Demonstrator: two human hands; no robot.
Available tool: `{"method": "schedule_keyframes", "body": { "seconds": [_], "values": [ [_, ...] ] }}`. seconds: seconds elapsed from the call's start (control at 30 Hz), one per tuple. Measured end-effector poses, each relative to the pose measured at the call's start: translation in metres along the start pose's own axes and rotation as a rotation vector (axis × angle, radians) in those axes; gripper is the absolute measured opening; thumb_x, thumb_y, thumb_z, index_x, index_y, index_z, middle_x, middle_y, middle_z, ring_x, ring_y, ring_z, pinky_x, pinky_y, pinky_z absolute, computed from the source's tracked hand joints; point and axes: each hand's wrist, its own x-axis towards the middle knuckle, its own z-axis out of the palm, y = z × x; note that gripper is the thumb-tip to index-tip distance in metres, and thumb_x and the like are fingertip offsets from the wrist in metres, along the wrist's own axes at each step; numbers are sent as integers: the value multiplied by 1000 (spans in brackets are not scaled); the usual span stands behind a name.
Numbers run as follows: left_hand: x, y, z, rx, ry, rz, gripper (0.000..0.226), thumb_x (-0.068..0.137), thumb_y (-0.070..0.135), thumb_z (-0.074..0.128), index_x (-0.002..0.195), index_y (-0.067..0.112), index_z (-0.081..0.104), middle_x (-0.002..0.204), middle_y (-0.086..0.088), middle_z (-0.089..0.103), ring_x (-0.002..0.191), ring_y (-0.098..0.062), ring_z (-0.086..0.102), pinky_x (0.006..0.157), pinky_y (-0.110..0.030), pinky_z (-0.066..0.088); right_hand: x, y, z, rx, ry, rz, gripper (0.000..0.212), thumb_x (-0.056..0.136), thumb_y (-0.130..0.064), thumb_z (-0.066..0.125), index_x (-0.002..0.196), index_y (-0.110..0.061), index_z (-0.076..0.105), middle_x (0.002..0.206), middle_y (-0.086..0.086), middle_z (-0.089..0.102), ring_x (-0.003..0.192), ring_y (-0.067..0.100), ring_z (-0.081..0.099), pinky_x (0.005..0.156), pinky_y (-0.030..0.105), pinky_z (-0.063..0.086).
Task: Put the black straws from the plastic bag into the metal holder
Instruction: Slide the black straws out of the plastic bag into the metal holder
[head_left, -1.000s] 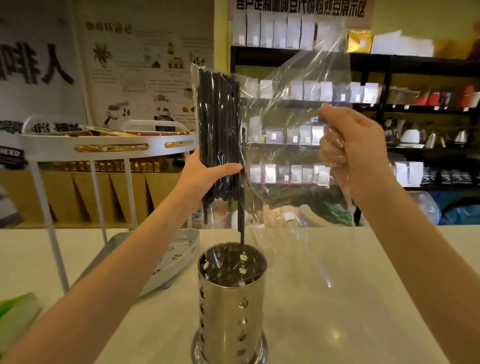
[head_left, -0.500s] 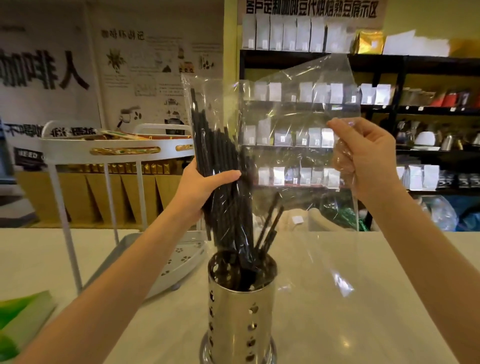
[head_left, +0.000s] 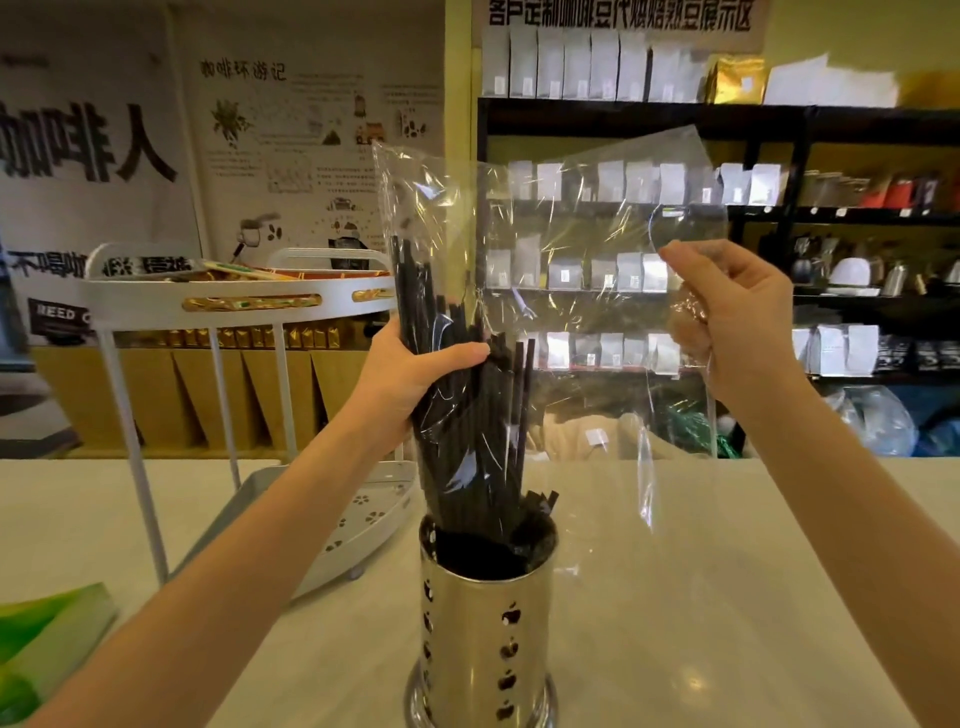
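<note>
A perforated metal holder stands on the counter near the front edge. A bundle of black straws hangs upright above it inside a clear plastic bag, with the lower ends down in the holder's mouth. My left hand grips the bundle through the bag's left side. My right hand pinches the bag's loose right side, held up at the same height. Several straws lean against the holder's rim on the right.
A white two-tier rack stands on the counter to the left, its lower tray close to the holder. A green book lies at the bottom left. Dark shelves with packets fill the background.
The straws have slid down out of the bag into the holder. Both hands have lowered slightly with the bag.
</note>
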Motion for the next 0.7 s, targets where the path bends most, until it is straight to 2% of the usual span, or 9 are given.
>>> {"method": "schedule_keyframes", "body": {
  "seconds": [0.07,0.17,0.27,0.33,0.47,0.53,0.7],
  "values": [
    [-1,0,1,16,-3,4,46,68,4,71,107,20,53,95,-3,64,83,-16,67,66,-26,56,1,2,-3,-28,12,-4,10,86,-18,61,77,-20,64,38,-10,43,33,5,29,33,16,26],
    [-3,0,2,65,-18,44,44,68,4,72,102,25,55,96,-4,67,87,-19,67,77,-34,54,2,6,-8,-32,21,2,12,85,-20,63,73,-24,65,39,-10,43,34,6,29,33,18,25],
    [-4,2,3,57,-41,71,44,68,2,71,103,24,55,78,5,73,76,-9,70,66,-23,56,2,7,-9,-21,30,10,14,85,-19,63,72,-25,64,40,-11,43,34,6,28,33,18,25],
    [-4,5,4,41,-61,77,49,66,3,72,108,21,54,75,6,74,78,-10,71,65,-21,56,3,6,-9,-18,36,4,13,85,-19,63,73,-24,64,39,-10,44,34,6,30,33,17,26],
    [-6,11,3,34,-83,106,52,60,13,72,107,24,54,90,-3,73,92,-23,69,83,-34,53,3,3,-11,-15,56,-12,12,85,-17,63,74,-23,65,41,-8,46,35,6,32,33,18,28],
    [-6,11,3,45,-106,107,50,62,13,70,107,25,53,89,-2,73,91,-22,69,81,-32,54,3,3,-12,-37,45,-27,12,86,-18,61,75,-23,63,39,-9,45,33,5,31,32,16,27],
    [-5,9,5,83,-114,123,43,71,5,67,103,28,52,78,6,74,80,-8,70,64,-12,52,0,5,-14,-85,24,-72,12,87,-19,59,76,-22,63,39,-10,42,35,6,29,33,19,25]
  ]
}}
